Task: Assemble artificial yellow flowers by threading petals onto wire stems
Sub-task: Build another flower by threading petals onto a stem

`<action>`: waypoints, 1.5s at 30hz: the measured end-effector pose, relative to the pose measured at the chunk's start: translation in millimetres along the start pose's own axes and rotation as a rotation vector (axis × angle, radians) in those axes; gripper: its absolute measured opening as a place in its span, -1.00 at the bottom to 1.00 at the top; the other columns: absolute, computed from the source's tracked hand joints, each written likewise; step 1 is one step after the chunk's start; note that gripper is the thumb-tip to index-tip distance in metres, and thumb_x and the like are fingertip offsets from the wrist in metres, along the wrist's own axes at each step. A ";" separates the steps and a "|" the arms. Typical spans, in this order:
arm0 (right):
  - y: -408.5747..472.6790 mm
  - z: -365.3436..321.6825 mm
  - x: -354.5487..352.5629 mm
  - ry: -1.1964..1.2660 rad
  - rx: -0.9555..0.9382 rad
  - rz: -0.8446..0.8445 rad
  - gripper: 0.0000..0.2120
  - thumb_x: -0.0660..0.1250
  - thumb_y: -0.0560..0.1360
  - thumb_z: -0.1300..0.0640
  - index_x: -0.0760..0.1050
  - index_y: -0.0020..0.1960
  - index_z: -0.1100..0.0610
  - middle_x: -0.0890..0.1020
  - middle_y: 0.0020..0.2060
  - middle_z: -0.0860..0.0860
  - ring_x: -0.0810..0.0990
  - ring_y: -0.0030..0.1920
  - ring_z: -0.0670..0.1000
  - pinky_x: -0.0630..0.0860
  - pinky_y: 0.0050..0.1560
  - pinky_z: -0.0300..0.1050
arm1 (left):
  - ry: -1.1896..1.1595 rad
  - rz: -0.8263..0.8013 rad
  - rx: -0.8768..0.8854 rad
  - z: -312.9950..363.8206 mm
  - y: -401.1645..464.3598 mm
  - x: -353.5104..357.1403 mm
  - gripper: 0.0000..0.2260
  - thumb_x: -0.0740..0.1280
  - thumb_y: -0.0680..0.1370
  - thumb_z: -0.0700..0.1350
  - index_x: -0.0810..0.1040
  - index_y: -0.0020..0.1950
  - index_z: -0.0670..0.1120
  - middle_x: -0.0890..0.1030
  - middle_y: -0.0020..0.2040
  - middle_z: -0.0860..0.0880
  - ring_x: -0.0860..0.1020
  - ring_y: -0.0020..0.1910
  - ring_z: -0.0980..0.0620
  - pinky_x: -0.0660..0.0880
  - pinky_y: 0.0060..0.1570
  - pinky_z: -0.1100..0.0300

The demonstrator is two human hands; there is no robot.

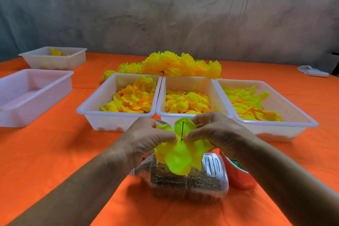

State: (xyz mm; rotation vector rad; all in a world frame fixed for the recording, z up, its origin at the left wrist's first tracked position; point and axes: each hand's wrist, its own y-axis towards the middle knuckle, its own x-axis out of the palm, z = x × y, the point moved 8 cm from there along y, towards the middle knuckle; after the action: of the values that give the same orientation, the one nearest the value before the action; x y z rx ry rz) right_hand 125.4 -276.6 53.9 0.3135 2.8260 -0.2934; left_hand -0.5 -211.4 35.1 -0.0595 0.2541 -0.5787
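Observation:
Both my hands hold a yellow-green petal piece [180,156] above the table, threaded on a thin dark wire stem [182,131] that sticks up through its middle. My left hand [146,137] pinches the petal on its left side. My right hand [218,130] pinches it on the right. Three white trays of loose yellow petals stand behind: left tray [91,110], middle tray [185,115], right tray [293,115]. A heap of finished yellow flowers [170,65] lies beyond them.
A clear plastic container [190,180] with brown filling lies under my hands. A red cup [238,178] with green bits stands at its right. Two more white trays [33,95] [53,58] sit at the far left on the orange tablecloth [55,148]. A white object [311,71] lies far right.

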 end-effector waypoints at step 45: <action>54.2 78.4 -235.4 -0.577 0.199 0.729 -0.75 0.44 0.37 0.30 0.64 0.04 0.21 0.67 -0.02 0.19 0.61 0.00 0.15 0.47 0.01 -0.09 | 0.272 -0.043 0.564 20.3 -2.1 10.9 -0.81 0.58 0.21 0.10 0.68 -0.34 0.04 0.66 -0.24 -0.02 0.61 -0.06 0.03 0.50 0.04 -0.06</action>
State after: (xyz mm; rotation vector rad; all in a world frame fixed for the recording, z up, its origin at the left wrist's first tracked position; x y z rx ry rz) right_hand 379.0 -286.0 41.4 1.0650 1.9607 -0.4126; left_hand 12.3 -219.4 52.6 0.5633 0.3451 -0.6839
